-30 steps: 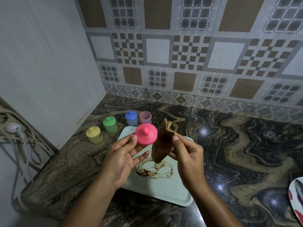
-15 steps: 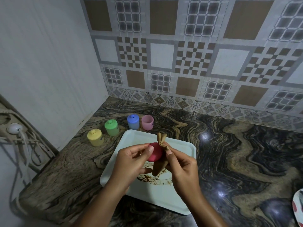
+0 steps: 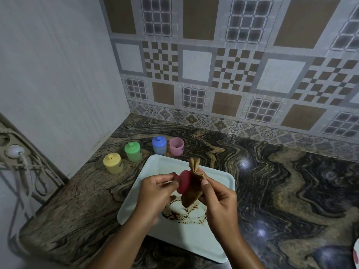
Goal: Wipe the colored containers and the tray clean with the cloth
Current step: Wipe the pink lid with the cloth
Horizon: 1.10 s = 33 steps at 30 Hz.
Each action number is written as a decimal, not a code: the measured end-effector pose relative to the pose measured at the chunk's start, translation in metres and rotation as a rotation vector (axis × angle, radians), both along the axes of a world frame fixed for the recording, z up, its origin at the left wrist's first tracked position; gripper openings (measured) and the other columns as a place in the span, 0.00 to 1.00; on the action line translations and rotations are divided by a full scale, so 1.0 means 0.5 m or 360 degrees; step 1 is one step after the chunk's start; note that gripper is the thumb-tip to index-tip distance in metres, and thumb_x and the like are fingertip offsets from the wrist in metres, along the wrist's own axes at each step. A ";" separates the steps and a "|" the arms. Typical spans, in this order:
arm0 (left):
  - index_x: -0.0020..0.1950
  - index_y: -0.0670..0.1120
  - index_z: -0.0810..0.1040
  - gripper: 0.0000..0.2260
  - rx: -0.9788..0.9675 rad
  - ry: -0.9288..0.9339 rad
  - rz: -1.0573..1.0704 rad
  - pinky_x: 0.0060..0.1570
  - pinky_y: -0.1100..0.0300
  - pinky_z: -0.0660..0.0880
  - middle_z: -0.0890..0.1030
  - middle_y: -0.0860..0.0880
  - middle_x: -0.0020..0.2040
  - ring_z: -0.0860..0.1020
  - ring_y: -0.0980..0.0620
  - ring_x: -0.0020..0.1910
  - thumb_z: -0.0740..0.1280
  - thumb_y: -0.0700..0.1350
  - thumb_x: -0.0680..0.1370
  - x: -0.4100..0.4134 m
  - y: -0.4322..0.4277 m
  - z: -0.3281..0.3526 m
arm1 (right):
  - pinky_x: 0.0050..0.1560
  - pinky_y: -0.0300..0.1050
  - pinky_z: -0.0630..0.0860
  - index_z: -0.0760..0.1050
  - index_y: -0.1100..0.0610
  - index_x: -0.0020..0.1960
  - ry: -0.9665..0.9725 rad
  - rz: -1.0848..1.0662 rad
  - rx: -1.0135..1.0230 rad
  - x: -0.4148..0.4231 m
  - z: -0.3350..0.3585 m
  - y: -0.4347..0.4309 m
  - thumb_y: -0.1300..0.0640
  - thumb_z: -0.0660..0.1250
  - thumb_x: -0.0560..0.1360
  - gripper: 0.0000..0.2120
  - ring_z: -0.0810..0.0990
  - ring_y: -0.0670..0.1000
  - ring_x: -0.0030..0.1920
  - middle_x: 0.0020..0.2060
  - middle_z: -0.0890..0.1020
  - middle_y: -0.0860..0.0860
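Pale mint, the tray (image 3: 211, 247) is lying slantwise on the marbled desk (image 3: 281, 191), with one corner reaching close to the desk's front edge and the opposite corner pointing toward the containers. A brown ring-shaped stain (image 3: 184, 216) is sitting near its middle.

Above the tray and not touching it, both hands are working together. The left hand (image 3: 155, 193) is pinching the red-pink lid (image 3: 184, 181) near its knob, its grip closed on the lid. The right hand (image 3: 217, 199) is gripping the brown cloth (image 3: 193, 191), bunched between thumb and fingers and pressing against the lid's face. Two cloth corners are sticking up above the thumb.

Right of the tray, a broad stretch of bare desk is running out to the frame's edge, where the rim of a patterned plate (image 3: 355, 255) is just showing. On the left the desk is ending beside the white wall, with cables (image 3: 25, 167) hanging there.

Beyond the tray's far edge, four containers are standing in a curved row, apart from one another. The yellow container (image 3: 113, 163), green container (image 3: 133, 151) and blue container (image 3: 159, 145) are all lidded. The pink container (image 3: 176, 146) is open, just beside the blue one. Behind them a strip of bare desk is reaching the tiled wall (image 3: 213, 65).
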<state>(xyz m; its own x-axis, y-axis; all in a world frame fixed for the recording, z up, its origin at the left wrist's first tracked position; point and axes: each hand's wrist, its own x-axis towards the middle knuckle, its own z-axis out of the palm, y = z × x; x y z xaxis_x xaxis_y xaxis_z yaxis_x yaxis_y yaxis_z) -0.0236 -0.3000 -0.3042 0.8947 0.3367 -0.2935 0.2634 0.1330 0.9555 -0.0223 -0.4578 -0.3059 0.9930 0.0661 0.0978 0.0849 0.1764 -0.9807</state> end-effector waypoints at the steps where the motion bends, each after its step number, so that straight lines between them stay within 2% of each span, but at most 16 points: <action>1: 0.53 0.48 0.86 0.08 0.0115 -0.0033 0.0009 0.52 0.53 0.82 0.85 0.53 0.56 0.84 0.58 0.51 0.75 0.41 0.74 0.009 0.009 -0.008 | 0.53 0.68 0.79 0.83 0.59 0.62 0.0007 -0.0025 -0.0010 0.013 -0.007 0.002 0.64 0.62 0.84 0.13 0.85 0.57 0.43 0.39 0.87 0.60; 3: 0.48 0.56 0.87 0.08 0.0400 -0.0149 0.0007 0.58 0.56 0.79 0.83 0.55 0.58 0.83 0.60 0.53 0.77 0.44 0.72 0.032 0.028 -0.019 | 0.55 0.68 0.80 0.82 0.57 0.64 -0.0026 -0.0055 -0.0063 0.044 -0.023 0.008 0.57 0.63 0.83 0.13 0.86 0.58 0.47 0.43 0.88 0.58; 5: 0.44 0.61 0.85 0.10 0.0750 -0.0277 -0.0008 0.59 0.58 0.77 0.83 0.58 0.55 0.82 0.59 0.55 0.77 0.45 0.72 0.062 0.044 -0.029 | 0.52 0.59 0.80 0.82 0.56 0.64 -0.0089 -0.0064 -0.0192 0.084 -0.039 0.016 0.54 0.62 0.83 0.15 0.85 0.62 0.41 0.36 0.86 0.61; 7: 0.48 0.57 0.85 0.08 0.1038 -0.0370 -0.0029 0.56 0.61 0.77 0.82 0.58 0.52 0.81 0.58 0.52 0.76 0.44 0.72 0.095 0.059 -0.037 | 0.50 0.44 0.81 0.84 0.60 0.54 -0.0136 -0.0072 -0.0319 0.129 -0.046 0.026 0.58 0.61 0.84 0.13 0.84 0.64 0.44 0.32 0.84 0.60; 8: 0.51 0.52 0.86 0.08 0.1162 -0.0386 -0.0050 0.53 0.64 0.76 0.82 0.57 0.52 0.80 0.58 0.49 0.76 0.44 0.73 0.114 0.066 -0.039 | 0.44 0.35 0.79 0.83 0.58 0.50 -0.0156 -0.0076 -0.0383 0.154 -0.046 0.034 0.59 0.61 0.84 0.12 0.85 0.61 0.45 0.35 0.85 0.57; 9: 0.53 0.49 0.86 0.09 0.1274 -0.0382 -0.0074 0.50 0.67 0.76 0.82 0.54 0.52 0.80 0.57 0.46 0.75 0.43 0.74 0.134 0.073 -0.039 | 0.38 0.33 0.76 0.83 0.52 0.51 -0.0169 -0.0073 -0.0440 0.180 -0.046 0.042 0.58 0.61 0.84 0.11 0.86 0.56 0.39 0.39 0.85 0.55; 11: 0.55 0.48 0.85 0.10 0.1412 -0.0357 -0.0114 0.48 0.60 0.79 0.82 0.50 0.52 0.81 0.53 0.44 0.75 0.43 0.74 0.181 0.087 -0.041 | 0.33 0.36 0.72 0.80 0.39 0.58 -0.0179 -0.0093 -0.0525 0.239 -0.059 0.060 0.53 0.62 0.82 0.12 0.78 0.45 0.28 0.43 0.81 0.50; 12: 0.55 0.48 0.85 0.10 0.1464 -0.0345 -0.0131 0.48 0.55 0.80 0.83 0.49 0.52 0.81 0.51 0.45 0.74 0.43 0.74 0.205 0.093 -0.044 | 0.33 0.37 0.72 0.80 0.37 0.60 -0.0180 -0.0119 -0.0570 0.270 -0.068 0.069 0.49 0.62 0.80 0.13 0.76 0.43 0.28 0.45 0.82 0.48; 14: 0.56 0.50 0.85 0.11 0.1579 -0.0311 -0.0159 0.50 0.53 0.79 0.83 0.49 0.53 0.82 0.48 0.48 0.73 0.44 0.74 0.256 0.100 -0.046 | 0.38 0.38 0.74 0.81 0.45 0.64 -0.0150 -0.0181 -0.0660 0.329 -0.084 0.084 0.46 0.61 0.77 0.18 0.76 0.40 0.32 0.48 0.85 0.44; 17: 0.57 0.52 0.84 0.11 0.1699 -0.0283 -0.0211 0.51 0.53 0.79 0.83 0.49 0.54 0.81 0.48 0.51 0.70 0.46 0.76 0.333 0.104 -0.052 | 0.31 0.31 0.68 0.80 0.55 0.67 -0.0118 -0.0194 -0.0706 0.402 -0.096 0.105 0.56 0.64 0.81 0.16 0.69 0.37 0.27 0.35 0.81 0.43; 19: 0.58 0.53 0.84 0.11 0.1756 -0.0199 -0.0258 0.50 0.52 0.79 0.84 0.49 0.54 0.81 0.48 0.51 0.68 0.48 0.77 0.375 0.103 -0.059 | 0.34 0.30 0.70 0.80 0.56 0.66 -0.0129 -0.0220 -0.0822 0.436 -0.104 0.118 0.59 0.64 0.81 0.15 0.73 0.39 0.30 0.39 0.84 0.49; 21: 0.58 0.54 0.84 0.11 0.1811 -0.0100 -0.0283 0.47 0.52 0.80 0.85 0.51 0.52 0.82 0.49 0.49 0.67 0.49 0.78 0.405 0.101 -0.070 | 0.39 0.43 0.78 0.81 0.57 0.65 -0.0162 -0.0232 -0.0861 0.460 -0.118 0.132 0.60 0.65 0.81 0.15 0.80 0.46 0.33 0.44 0.88 0.56; 22: 0.57 0.55 0.84 0.11 0.1825 -0.0049 -0.0293 0.46 0.52 0.80 0.85 0.51 0.50 0.82 0.49 0.48 0.66 0.50 0.78 0.417 0.099 -0.076 | 0.39 0.46 0.78 0.81 0.57 0.65 -0.0170 -0.0231 -0.0868 0.469 -0.127 0.137 0.60 0.65 0.80 0.15 0.80 0.48 0.33 0.44 0.88 0.57; 28: 0.56 0.56 0.84 0.11 0.1909 0.0048 -0.0419 0.45 0.53 0.80 0.85 0.52 0.48 0.82 0.49 0.47 0.65 0.50 0.77 0.446 0.098 -0.108 | 0.41 0.39 0.71 0.81 0.56 0.65 -0.0128 -0.0268 -0.0805 0.496 -0.165 0.136 0.60 0.64 0.80 0.15 0.77 0.44 0.36 0.44 0.88 0.57; 30: 0.56 0.55 0.84 0.11 0.1961 0.0026 -0.0446 0.44 0.54 0.79 0.85 0.51 0.49 0.82 0.49 0.47 0.65 0.50 0.78 0.449 0.099 -0.117 | 0.39 0.37 0.69 0.82 0.54 0.64 -0.0115 -0.0266 -0.0766 0.499 -0.169 0.135 0.59 0.63 0.80 0.15 0.74 0.39 0.32 0.38 0.87 0.52; 33: 0.57 0.55 0.83 0.11 0.2028 -0.0013 -0.0433 0.43 0.55 0.78 0.85 0.51 0.50 0.82 0.49 0.48 0.63 0.50 0.79 0.454 0.102 -0.126 | 0.35 0.35 0.67 0.83 0.54 0.63 -0.0114 -0.0259 -0.0731 0.498 -0.171 0.132 0.60 0.63 0.80 0.15 0.73 0.38 0.27 0.30 0.79 0.41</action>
